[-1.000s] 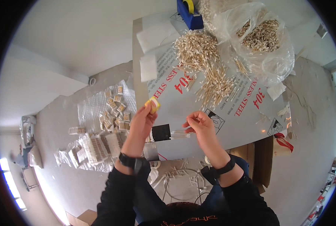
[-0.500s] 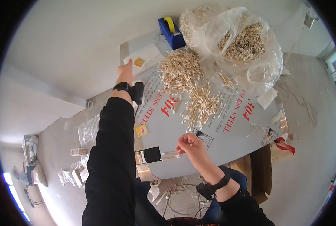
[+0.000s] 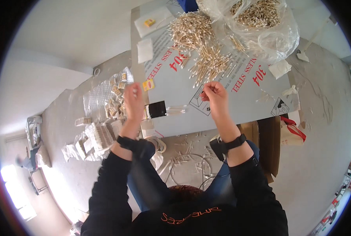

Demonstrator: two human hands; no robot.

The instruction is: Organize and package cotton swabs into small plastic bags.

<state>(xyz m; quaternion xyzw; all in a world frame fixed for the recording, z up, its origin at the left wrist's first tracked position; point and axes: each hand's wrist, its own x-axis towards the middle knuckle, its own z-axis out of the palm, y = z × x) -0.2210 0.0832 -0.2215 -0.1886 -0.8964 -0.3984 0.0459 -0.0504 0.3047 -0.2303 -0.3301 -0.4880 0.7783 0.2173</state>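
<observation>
— Atop the grey table point(image 3: 175, 84), what holds swabs?
— A clear bag point(image 3: 262, 23); a loose swab pile point(image 3: 203, 47) lies beside it. Right hand point(image 3: 214, 98) pinches something small; left hand point(image 3: 133, 100) blurred, grip unclear.

Makeshift packing workshop: bare concrete floor point(image 3: 333, 129), heaped cotton swabs point(image 3: 199, 43), stacked packets point(image 3: 96, 135).

A grey counter point(image 3: 175, 94) with red lettering carries a big heap of cotton swabs point(image 3: 201, 47), a clear plastic bag point(image 3: 266, 27) of more swabs, a few white paper pads point(image 3: 145, 50), a small yellow packet point(image 3: 148, 84) and a black box point(image 3: 157, 109) near its front edge. Beside it, the concrete floor point(image 3: 325, 118) holds small white packets point(image 3: 100, 135) on a plastic sheet point(image 3: 100, 96).
</observation>
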